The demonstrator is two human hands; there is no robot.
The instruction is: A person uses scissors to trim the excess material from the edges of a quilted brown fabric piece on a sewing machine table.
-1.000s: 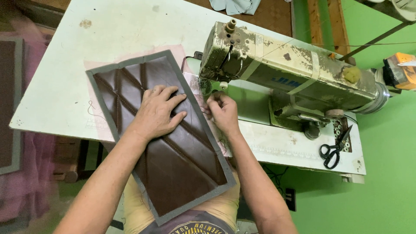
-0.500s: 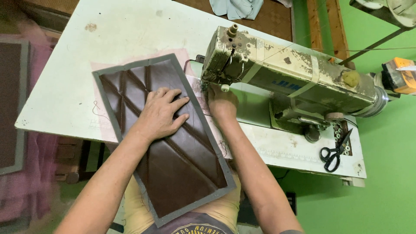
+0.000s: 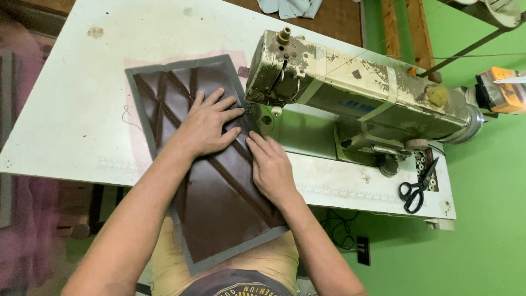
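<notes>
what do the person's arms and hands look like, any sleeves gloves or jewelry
Both forearms are bare right down into the frame's lower edge, with no sleeves in view. The left hand and the right hand wear no gloves, and no rings, watch or bracelet show on the fingers or wrists. The nails are short and unpainted.

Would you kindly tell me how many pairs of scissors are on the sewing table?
1: black-handled scissors lie on the white table at its right end, below the sewing machine. The machine may hide others.
</notes>
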